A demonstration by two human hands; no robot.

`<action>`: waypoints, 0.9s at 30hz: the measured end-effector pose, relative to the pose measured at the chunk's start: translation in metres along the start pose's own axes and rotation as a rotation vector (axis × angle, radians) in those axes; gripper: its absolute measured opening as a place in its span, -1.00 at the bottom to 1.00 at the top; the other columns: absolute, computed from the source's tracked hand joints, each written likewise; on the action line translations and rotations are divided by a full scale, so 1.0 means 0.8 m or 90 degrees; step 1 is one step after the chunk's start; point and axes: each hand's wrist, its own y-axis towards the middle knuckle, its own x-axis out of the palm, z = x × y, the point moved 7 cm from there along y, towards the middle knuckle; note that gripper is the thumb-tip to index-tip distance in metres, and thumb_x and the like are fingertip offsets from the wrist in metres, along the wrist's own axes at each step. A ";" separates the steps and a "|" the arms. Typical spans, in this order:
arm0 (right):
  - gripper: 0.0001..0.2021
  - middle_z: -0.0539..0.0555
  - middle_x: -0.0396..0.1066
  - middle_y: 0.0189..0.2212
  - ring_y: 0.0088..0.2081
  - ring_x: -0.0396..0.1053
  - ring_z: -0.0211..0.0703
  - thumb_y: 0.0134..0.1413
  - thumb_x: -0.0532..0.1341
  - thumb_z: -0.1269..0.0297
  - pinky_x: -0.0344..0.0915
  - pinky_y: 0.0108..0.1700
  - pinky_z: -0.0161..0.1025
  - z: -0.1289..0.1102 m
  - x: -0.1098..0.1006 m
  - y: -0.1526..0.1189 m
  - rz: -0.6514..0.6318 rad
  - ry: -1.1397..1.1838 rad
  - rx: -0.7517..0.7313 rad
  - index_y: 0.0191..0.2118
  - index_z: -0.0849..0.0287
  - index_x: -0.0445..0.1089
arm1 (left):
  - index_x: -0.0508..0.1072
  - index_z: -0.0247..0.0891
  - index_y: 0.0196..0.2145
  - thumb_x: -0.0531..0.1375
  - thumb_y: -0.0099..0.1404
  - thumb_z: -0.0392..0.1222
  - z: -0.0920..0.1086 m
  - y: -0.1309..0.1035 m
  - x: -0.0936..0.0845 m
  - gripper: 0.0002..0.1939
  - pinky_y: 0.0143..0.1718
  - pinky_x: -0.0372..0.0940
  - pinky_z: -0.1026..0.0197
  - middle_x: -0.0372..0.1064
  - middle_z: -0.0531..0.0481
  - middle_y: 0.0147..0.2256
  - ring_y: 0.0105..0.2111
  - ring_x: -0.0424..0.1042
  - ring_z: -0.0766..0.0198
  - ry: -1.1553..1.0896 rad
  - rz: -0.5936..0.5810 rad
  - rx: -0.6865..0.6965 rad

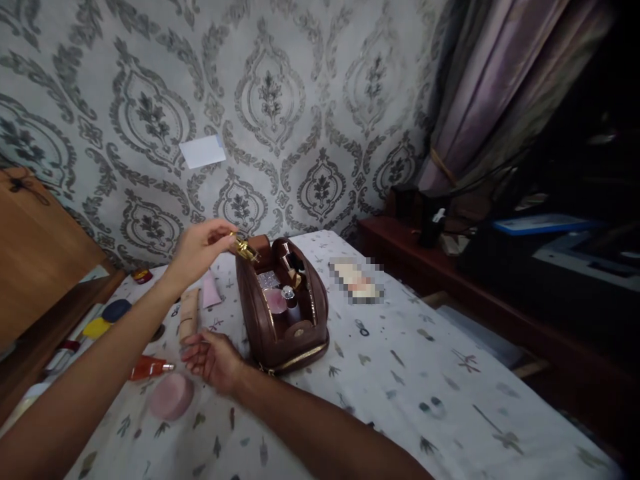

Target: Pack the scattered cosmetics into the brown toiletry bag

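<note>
In the head view, my left hand (204, 248) pinches a shiny gold claw clip (246, 249) above the far left rim of an open brown cosmetic bag (260, 333). Inside the bag are a pink round item (275, 301), a bottle with a silvery cap (289, 293), a glittery case (267, 279) and several dark and gold pieces. My right hand (216, 362) is left of the bag, its fingers curled at the near end of a beige tube (189, 310). Close by lie an orange bottle (147, 367) and a pink round container (172, 396).
A pink tube (211, 289) lies behind the beige one. Yellow (97, 327) and dark blue (117, 310) round items sit at left, near a wooden board (43, 250). A pixelated item (357, 280) lies right of the bag. Dark red furniture (400, 247) borders the patterned sheet.
</note>
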 end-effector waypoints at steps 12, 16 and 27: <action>-0.56 0.08 0.46 -0.62 -0.62 0.36 -0.27 0.38 -0.03 0.16 0.22 -0.48 -0.37 -0.001 -0.001 0.001 -0.016 0.005 -0.008 -0.36 0.32 0.46 | 0.42 -0.24 -0.59 0.27 -0.10 -0.48 -0.037 0.074 0.128 -0.82 -0.42 0.19 0.25 0.34 0.11 -0.61 -0.51 0.35 0.27 0.250 -0.298 0.002; -0.53 0.09 0.47 -0.62 -0.62 0.37 -0.31 0.40 -0.11 0.28 0.27 -0.48 -0.40 -0.004 0.002 -0.003 0.007 0.003 -0.014 -0.40 0.31 0.46 | 0.38 -0.27 -0.65 0.25 -0.15 -0.57 -0.064 0.076 0.156 -0.77 -0.49 0.23 0.25 0.30 0.12 -0.71 -0.62 0.37 0.26 0.239 -0.366 -0.075; -0.61 0.08 0.49 -0.62 -0.67 0.34 -0.33 0.34 0.08 0.13 0.27 -0.53 -0.43 -0.002 0.000 0.000 0.020 0.012 -0.021 -0.42 0.29 0.43 | 0.49 -0.37 -0.48 0.31 -0.03 -0.47 -0.085 0.069 0.181 -0.88 -0.44 0.40 0.33 0.44 0.07 -0.62 -0.53 0.50 0.30 0.211 -0.480 -0.196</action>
